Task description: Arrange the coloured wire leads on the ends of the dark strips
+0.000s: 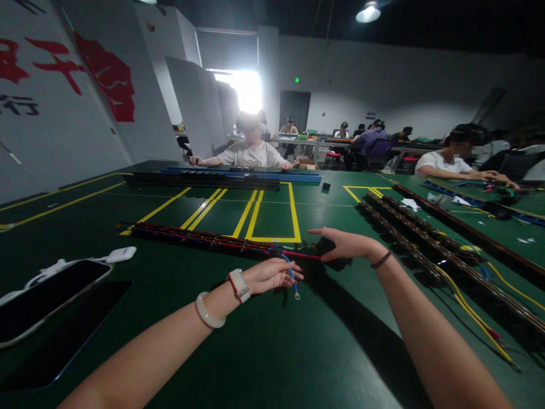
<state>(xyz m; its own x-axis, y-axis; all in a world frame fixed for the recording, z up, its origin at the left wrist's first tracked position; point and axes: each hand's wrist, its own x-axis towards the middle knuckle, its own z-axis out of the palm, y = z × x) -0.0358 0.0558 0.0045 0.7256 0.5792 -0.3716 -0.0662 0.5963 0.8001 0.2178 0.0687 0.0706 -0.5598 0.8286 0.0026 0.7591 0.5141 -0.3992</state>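
Left forearm (157, 346) nearest. Left hand (275, 275) holds blue wire (292, 274); right hand (347, 244), fingers wide, beside strip (204, 237). Likely wire positioning; next needs steady hold.

ok so up front I count two hands (275, 275), one watch (239, 286), two bracelets (208, 311), two dark slabs (55, 298) on the left, plus one green sign (297, 80) back there
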